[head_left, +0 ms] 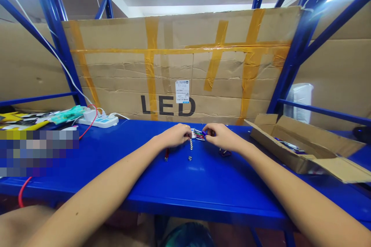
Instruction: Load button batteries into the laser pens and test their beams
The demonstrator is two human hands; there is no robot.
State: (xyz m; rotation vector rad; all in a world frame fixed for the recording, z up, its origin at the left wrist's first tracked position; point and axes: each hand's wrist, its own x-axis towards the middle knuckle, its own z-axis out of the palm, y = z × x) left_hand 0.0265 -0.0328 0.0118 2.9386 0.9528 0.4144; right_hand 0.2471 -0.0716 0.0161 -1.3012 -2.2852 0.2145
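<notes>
My left hand (178, 135) is closed, its fingertips at the silver end of a slim bundle of coloured rods (198, 135), which look like the refills of a multicolour pen. From the other side, my right hand (218, 135) pinches a small blue piece (205, 133) at the bundle's right end. Below the bundle runs a short row of small silver rings (191, 144). Nearer the front lies a small metal coil (190, 158), apart from the row. A thin red piece with a metal tip (166, 154) sticks out below my left hand. Under my right wrist lies a small dark piece (225, 153), too blurred to name.
An open cardboard box (304, 162) with pen-like pieces stands at the right of the blue table (185, 185). A white power strip (101, 120), a red cable (93, 120) and a heap of packets (37, 119) are at the left. Behind stands a large taped carton (121, 77).
</notes>
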